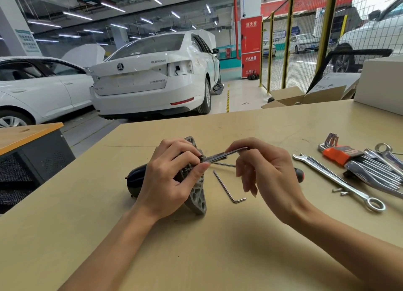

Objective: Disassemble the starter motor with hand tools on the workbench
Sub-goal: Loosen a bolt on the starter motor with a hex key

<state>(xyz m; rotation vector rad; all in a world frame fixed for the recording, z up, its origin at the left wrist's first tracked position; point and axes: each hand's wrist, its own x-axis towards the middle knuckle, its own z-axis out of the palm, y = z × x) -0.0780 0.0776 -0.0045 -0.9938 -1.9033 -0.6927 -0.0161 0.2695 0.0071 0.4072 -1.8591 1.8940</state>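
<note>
Presently, on the tan worktop (218, 247), toward its middle:

Starter motor (197, 194): lying on its side, dark rounded body toward the left edge, grey cast mounting flange facing right.

Left hand (172, 179): grip closed around the motor at the flange, fingers curled over the top, thumb pressing the front face near the tool tip.

Right hand (261, 170): grip pinching the bent end of a hex key (224, 155) between thumb and forefinger; remaining fingers hang loose. The key's long shank runs left to the flange face beside the left thumb.

Second hex key (227, 188): L-shaped, loose on the worktop just right of the flange, between the two hands.

Screwdriver (299, 175): red-and-black handle end shows behind the right hand; thin shaft points toward the motor.

Combination wrench (335, 179): flat, diagonal, toward the right edge.

Hex key set (340, 154): orange holder, beside further chrome wrenches (375, 172) at the right edge.

White box (379, 83): far right corner.
</note>
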